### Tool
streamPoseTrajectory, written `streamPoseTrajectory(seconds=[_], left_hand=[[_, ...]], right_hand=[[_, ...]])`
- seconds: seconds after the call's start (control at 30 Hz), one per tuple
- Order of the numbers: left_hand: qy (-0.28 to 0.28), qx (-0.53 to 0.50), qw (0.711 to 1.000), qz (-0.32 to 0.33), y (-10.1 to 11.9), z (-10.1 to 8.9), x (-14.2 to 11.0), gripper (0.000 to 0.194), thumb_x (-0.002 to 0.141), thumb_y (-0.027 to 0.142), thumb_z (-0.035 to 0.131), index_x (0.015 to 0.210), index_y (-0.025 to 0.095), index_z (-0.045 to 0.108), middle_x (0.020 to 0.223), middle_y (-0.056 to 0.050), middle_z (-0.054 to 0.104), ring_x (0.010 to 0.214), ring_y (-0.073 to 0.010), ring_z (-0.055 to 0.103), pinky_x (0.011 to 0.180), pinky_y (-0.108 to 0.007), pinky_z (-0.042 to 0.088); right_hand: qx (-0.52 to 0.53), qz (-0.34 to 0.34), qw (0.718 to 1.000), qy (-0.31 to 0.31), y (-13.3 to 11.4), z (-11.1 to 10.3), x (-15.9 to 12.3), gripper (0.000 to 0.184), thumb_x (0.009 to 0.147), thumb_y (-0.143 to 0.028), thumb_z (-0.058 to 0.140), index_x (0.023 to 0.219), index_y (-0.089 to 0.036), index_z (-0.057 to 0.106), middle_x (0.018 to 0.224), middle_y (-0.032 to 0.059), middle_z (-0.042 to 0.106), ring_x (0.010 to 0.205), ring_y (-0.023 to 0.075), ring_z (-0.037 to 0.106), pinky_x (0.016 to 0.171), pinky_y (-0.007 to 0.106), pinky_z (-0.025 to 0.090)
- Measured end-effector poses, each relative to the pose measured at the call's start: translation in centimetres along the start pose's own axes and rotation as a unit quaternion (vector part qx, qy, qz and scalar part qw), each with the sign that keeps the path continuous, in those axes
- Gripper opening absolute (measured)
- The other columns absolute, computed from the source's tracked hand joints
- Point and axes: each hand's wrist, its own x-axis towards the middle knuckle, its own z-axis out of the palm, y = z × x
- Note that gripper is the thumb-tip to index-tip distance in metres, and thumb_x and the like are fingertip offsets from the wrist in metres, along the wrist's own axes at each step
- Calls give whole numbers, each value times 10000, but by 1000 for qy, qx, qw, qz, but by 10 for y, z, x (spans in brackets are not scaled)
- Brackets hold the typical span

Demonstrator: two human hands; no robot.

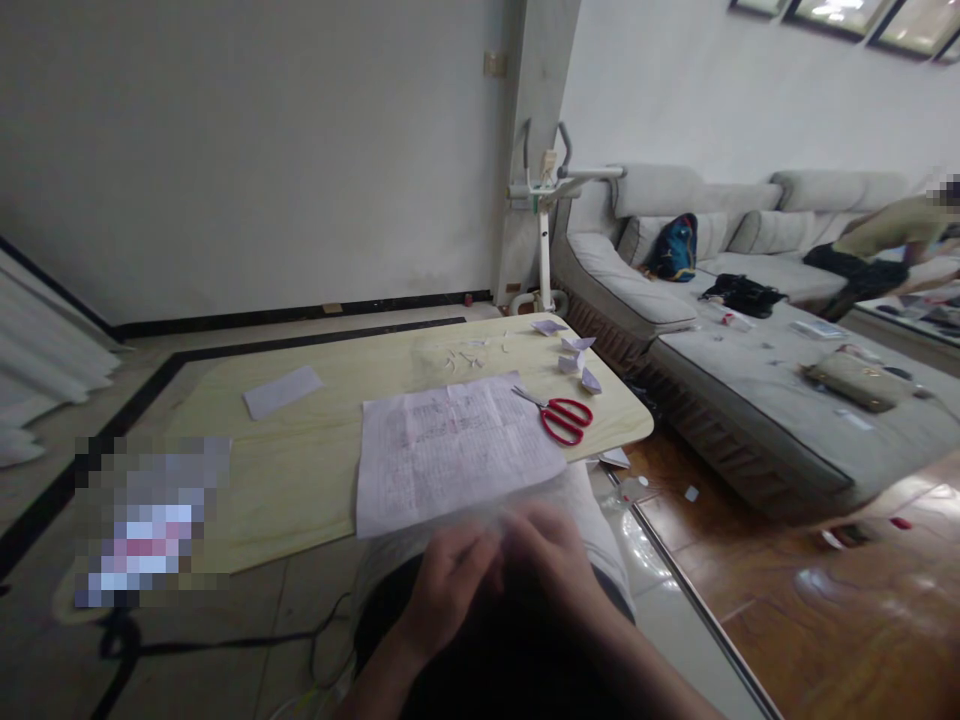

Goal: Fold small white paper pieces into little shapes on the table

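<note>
My left hand (452,580) and my right hand (546,555) meet over my lap, just off the table's near edge. Both have curled fingers, with the tips brought together; motion blur hides whatever small thing may be between them. Right beyond them lies a creased, printed sheet of paper (457,450), partly overhanging the edge. Red-handled scissors (566,420) rest across its right side, blades pointing left. Several small folded paper pieces (574,362) stand near the table's far right corner. Thin paper scraps (465,360) are scattered behind the sheet.
A folded white paper (283,392) lies on the left of the pale wooden table (300,480). A blurred-out device (150,530) is at the left end. To the right stands a grey sofa (780,400) with bags; a person (885,240) bends over at far right.
</note>
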Motion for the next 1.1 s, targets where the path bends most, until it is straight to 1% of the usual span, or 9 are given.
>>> streamPoseTrajectory(seconds=[0.17, 0.27, 0.33, 0.4, 0.57, 0.67, 0.73, 0.93, 1.1], left_hand=[[-32, -11, 999, -31, -7, 3, 0, 342, 894, 373, 503, 631, 168, 581, 587, 4, 590, 576, -123, 557, 570, -221, 425], [-20, -8, 999, -30, -11, 6, 1, 262, 876, 363, 541, 716, 168, 609, 646, 8, 601, 618, -125, 561, 580, -215, 430], [-8, 0, 1000, -20, -12, 7, 1, 258, 881, 367, 538, 726, 171, 599, 652, 16, 586, 626, -120, 547, 577, -208, 419], [3, 11, 1000, -8, -13, 7, 1, 307, 897, 379, 514, 679, 170, 568, 622, 23, 556, 606, -111, 522, 563, -204, 399], [-1, 16, 1000, 8, -12, 4, 1, 398, 928, 392, 456, 613, 163, 539, 574, 20, 532, 564, -104, 498, 544, -211, 372], [4, -2, 1000, 8, -9, 2, 1, 385, 933, 382, 443, 641, 162, 563, 571, 14, 544, 557, -109, 511, 537, -215, 373], [8, -10, 1000, 6, -6, 1, 0, 385, 933, 379, 440, 639, 163, 562, 566, 13, 544, 555, -112, 514, 543, -218, 378], [7, -20, 1000, -10, -5, 3, 2, 368, 929, 367, 439, 632, 170, 529, 583, 16, 527, 571, -116, 502, 556, -222, 385], [24, 4, 1000, -7, -6, 3, 3, 337, 916, 335, 461, 622, 176, 499, 591, 22, 492, 590, -118, 479, 565, -221, 375]], right_hand=[[1, 20, 999, 50, 8, -6, 2, 393, 782, -472, 648, 565, -150, 585, 476, -13, 534, 453, 107, 477, 448, 223, 373], [-3, 13, 997, 78, 13, -10, 3, 361, 759, -459, 681, 600, -141, 615, 503, -12, 549, 477, 106, 485, 464, 219, 383], [1, 12, 998, 62, 15, -9, 3, 361, 764, -461, 678, 615, -137, 623, 510, -6, 563, 479, 110, 498, 468, 222, 390], [-1, 11, 999, 38, 14, -8, 2, 377, 784, -463, 658, 604, -134, 616, 505, 5, 577, 469, 116, 510, 461, 226, 391], [-30, -14, 999, 2, 8, -6, 2, 386, 820, -443, 629, 597, -128, 625, 512, 22, 600, 490, 132, 542, 484, 237, 413], [-10, -33, 998, -51, 4, -7, 2, 347, 832, -432, 621, 663, -130, 654, 568, 22, 625, 544, 141, 570, 534, 244, 440], [8, -30, 997, -68, 3, -7, 2, 343, 834, -435, 617, 674, -135, 654, 572, 16, 625, 539, 138, 570, 528, 239, 439], [7, -13, 999, -44, 5, -5, 1, 405, 829, -456, 612, 597, -124, 629, 518, 17, 593, 487, 119, 525, 478, 224, 406], [-25, -13, 1000, 11, 9, -5, -1, 375, 783, -454, 661, 615, -119, 643, 539, 11, 585, 506, 113, 508, 483, 219, 395]])
